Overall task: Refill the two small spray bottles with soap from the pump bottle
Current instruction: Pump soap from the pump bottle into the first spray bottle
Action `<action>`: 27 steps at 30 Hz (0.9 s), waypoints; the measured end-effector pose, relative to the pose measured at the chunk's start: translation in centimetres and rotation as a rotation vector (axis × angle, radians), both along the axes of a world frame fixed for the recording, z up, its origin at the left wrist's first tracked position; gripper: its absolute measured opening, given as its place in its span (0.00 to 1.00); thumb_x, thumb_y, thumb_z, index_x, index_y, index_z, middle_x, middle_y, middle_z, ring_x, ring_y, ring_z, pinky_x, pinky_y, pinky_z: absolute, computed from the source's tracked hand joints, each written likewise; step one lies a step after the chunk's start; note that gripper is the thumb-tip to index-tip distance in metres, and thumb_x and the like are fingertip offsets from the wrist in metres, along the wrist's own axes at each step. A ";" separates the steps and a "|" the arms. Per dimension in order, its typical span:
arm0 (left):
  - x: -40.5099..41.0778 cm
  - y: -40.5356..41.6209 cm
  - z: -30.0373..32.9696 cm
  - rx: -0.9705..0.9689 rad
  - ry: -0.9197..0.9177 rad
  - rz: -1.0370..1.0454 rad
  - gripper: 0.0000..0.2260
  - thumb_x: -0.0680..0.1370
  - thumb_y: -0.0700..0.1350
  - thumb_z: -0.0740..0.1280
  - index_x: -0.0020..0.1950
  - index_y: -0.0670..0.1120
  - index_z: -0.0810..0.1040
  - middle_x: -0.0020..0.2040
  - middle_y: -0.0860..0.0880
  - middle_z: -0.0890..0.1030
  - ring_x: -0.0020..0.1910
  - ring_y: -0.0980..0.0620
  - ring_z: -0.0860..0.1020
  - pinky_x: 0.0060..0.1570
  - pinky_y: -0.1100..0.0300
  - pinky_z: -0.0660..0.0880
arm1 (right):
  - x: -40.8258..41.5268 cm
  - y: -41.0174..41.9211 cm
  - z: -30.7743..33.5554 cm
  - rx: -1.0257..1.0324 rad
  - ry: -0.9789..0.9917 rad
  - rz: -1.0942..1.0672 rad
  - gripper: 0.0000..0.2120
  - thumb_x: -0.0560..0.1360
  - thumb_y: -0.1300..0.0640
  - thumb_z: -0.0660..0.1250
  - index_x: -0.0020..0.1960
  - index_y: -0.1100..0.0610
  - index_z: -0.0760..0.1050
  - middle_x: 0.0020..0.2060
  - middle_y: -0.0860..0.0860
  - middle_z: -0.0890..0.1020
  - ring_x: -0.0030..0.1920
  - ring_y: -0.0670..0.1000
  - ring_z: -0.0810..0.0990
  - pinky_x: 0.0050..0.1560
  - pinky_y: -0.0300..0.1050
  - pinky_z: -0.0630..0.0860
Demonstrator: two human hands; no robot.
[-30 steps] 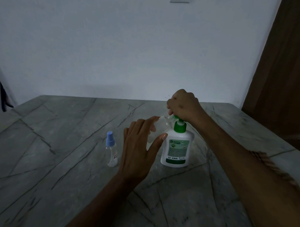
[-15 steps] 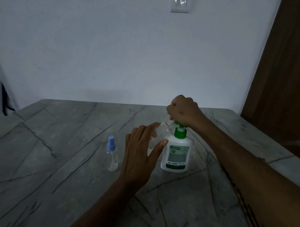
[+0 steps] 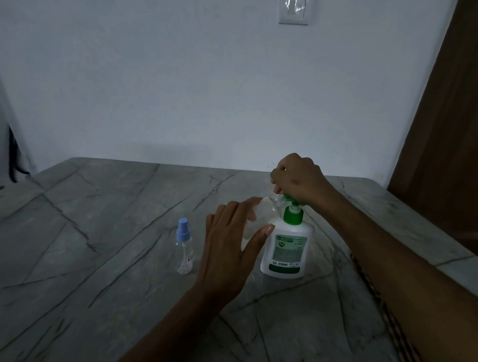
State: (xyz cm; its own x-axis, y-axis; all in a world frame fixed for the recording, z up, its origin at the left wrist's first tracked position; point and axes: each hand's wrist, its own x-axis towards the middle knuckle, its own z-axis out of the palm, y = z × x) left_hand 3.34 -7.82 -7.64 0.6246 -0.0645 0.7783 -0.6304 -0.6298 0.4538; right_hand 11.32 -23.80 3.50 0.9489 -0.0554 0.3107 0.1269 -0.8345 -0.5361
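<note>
Pretty dim lighting here, but the left hand is wrapping its grip around a small clear plastic bottle with no cap, thumb on the near side and fingers curled behind, tilting it so its open neck is sitting right under the spout of the white pump bottle with the green pump top and green label. The right hand is sitting closed over the pump head, fingers bunched down on top of it. The pump bottle is standing upright on the grey veined stone surface. Just left of the left hand, a second small clear spray bottle with a light blue cap is standing upright, untouched.
</note>
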 end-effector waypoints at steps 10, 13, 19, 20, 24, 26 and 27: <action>0.3 0.0 -0.3 0.013 0.003 0.001 0.16 0.82 0.60 0.59 0.67 0.56 0.70 0.53 0.58 0.74 0.52 0.62 0.70 0.54 0.66 0.64 | -0.1 -0.2 -0.6 0.043 0.045 0.002 0.20 0.69 0.51 0.62 0.50 0.64 0.83 0.43 0.59 0.88 0.45 0.60 0.87 0.54 0.61 0.85; 0.2 0.0 -0.2 0.001 -0.004 0.003 0.17 0.81 0.61 0.59 0.67 0.56 0.70 0.53 0.57 0.75 0.52 0.62 0.70 0.54 0.69 0.63 | -0.1 -0.2 -0.1 0.016 -0.002 -0.004 0.16 0.73 0.52 0.63 0.49 0.63 0.82 0.42 0.58 0.87 0.44 0.59 0.87 0.53 0.60 0.85; 0.4 0.1 -0.3 0.020 -0.011 0.013 0.17 0.81 0.60 0.60 0.67 0.55 0.71 0.54 0.59 0.74 0.52 0.62 0.70 0.56 0.72 0.60 | 0.2 -0.2 -0.8 0.040 0.049 -0.005 0.16 0.71 0.55 0.63 0.49 0.64 0.83 0.43 0.58 0.88 0.45 0.59 0.87 0.54 0.60 0.85; 0.4 0.1 -0.3 0.024 -0.008 0.013 0.17 0.81 0.60 0.60 0.67 0.55 0.71 0.54 0.59 0.74 0.52 0.62 0.70 0.56 0.73 0.59 | 0.2 -0.3 -0.9 0.041 0.056 -0.009 0.15 0.71 0.55 0.64 0.49 0.64 0.83 0.43 0.58 0.88 0.45 0.59 0.87 0.54 0.60 0.85; 0.3 0.1 -0.4 0.018 -0.008 0.008 0.17 0.81 0.60 0.60 0.67 0.55 0.71 0.54 0.57 0.75 0.53 0.61 0.70 0.57 0.73 0.59 | 0.0 -0.3 -0.5 -0.004 0.026 -0.020 0.12 0.75 0.55 0.64 0.48 0.62 0.82 0.42 0.56 0.87 0.44 0.57 0.87 0.53 0.58 0.85; 0.1 0.0 -0.2 0.004 -0.009 0.005 0.17 0.81 0.60 0.60 0.67 0.56 0.70 0.54 0.57 0.76 0.53 0.62 0.70 0.57 0.70 0.61 | 0.0 -0.2 -0.2 -0.028 -0.009 -0.014 0.11 0.76 0.55 0.64 0.48 0.61 0.82 0.42 0.56 0.87 0.43 0.57 0.87 0.52 0.58 0.85; 0.1 0.0 -0.2 -0.002 -0.011 0.007 0.17 0.81 0.60 0.61 0.67 0.56 0.70 0.54 0.56 0.76 0.53 0.62 0.70 0.56 0.69 0.63 | 0.0 -0.2 -0.1 -0.031 -0.025 -0.011 0.11 0.76 0.56 0.64 0.47 0.61 0.82 0.41 0.56 0.86 0.42 0.57 0.87 0.51 0.58 0.85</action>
